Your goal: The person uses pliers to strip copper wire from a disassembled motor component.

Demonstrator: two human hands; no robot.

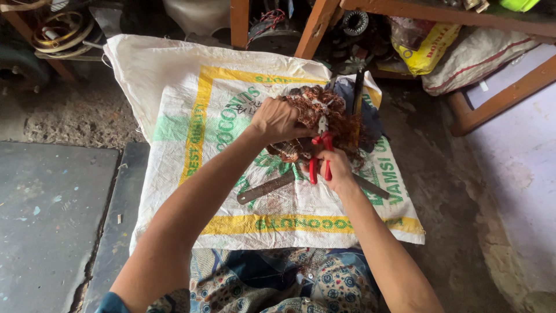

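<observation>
Under our left hand (277,120) sits a tangle of copper wire (324,113), the fingers clamped over its near edge, seemingly to steady it. Just right of them, our right hand (337,169) has its fingers closed round the red handles of the cutters (320,156), whose tip pokes into the wire. Below both sets of fingers a flat metal bar (266,188) lies on the sack (191,98), which is spread over the floor (52,197), perhaps to catch scraps.
</observation>
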